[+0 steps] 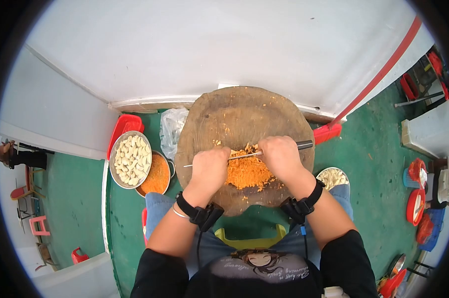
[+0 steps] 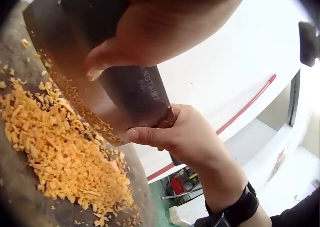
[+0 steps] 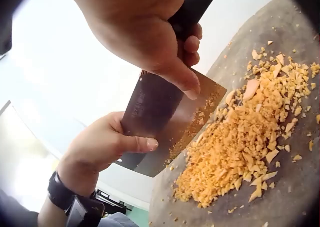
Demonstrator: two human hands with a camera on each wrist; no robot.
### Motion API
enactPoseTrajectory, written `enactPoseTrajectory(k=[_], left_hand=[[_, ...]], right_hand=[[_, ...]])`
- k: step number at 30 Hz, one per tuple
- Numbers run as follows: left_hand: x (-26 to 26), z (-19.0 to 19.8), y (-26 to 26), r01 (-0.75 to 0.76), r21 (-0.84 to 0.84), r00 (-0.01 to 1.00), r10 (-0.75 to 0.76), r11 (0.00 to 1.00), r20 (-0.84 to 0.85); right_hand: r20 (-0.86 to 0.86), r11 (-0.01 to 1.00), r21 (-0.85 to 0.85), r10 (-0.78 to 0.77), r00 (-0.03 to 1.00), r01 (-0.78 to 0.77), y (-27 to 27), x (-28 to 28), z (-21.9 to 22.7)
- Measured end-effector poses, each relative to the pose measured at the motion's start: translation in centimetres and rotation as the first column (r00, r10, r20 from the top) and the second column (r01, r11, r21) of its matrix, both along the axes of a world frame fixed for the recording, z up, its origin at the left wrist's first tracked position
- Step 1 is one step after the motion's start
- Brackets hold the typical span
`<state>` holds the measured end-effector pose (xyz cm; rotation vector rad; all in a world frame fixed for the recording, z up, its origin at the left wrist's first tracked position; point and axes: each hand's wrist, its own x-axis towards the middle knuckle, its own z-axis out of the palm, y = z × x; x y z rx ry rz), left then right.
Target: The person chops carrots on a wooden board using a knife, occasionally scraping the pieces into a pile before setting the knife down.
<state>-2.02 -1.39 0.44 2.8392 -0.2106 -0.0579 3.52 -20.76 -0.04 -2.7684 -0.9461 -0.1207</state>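
A wide cleaver [image 1: 244, 156] [image 2: 125, 94] [image 3: 160, 106] spans a round wooden chopping block [image 1: 224, 116], orange bits stuck along its edge. Finely chopped orange pieces [image 1: 246, 174] [image 2: 65, 157] [image 3: 230, 142] lie heaped under and beside the blade. My left hand [image 1: 209, 169] [image 2: 165, 31] [image 3: 107, 142] grips the blade toward its far end, thumb flat on its face. At the handle end, my right hand [image 1: 282, 158] [image 2: 187, 137] [image 3: 145, 31] holds the cleaver, thumb on the blade; the black handle sticks out past it.
Left of the block stand a bowl of pale pieces [image 1: 131, 160], a pot of orange mince [image 1: 157, 175] and a plastic bag [image 1: 172, 130]. Another bowl of pale pieces [image 1: 332, 178] is near the right knee. A white wall [image 1: 224, 44] rises behind the block.
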Motion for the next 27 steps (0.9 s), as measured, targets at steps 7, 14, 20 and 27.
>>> enactPoseTrajectory(k=[7,14,20,27], left_hand=[[0.3,0.0,0.1,0.017,0.037,1.0,-0.016,0.999,-0.017],[0.6,-0.1,0.5,0.013,0.036,0.999,-0.011,0.999,-0.038],[1.1,-1.0,0.7,0.016,0.019,1.0,-0.015,1.0,-0.025],[2.1,-0.2,0.6,0.044,0.11,0.998,-0.048,0.993,0.03]], right_hand=[[-0.102,0.999,-0.032,-0.017,0.995,0.014,0.2,0.1,-0.7],[0.003,1.0,0.02,0.013,1.0,-0.013,0.4,0.5,-0.6],[0.025,1.0,0.023,0.003,1.0,-0.004,0.5,0.6,-1.0],[-0.062,0.994,0.105,0.021,0.998,-0.014,0.1,0.9,-0.6]])
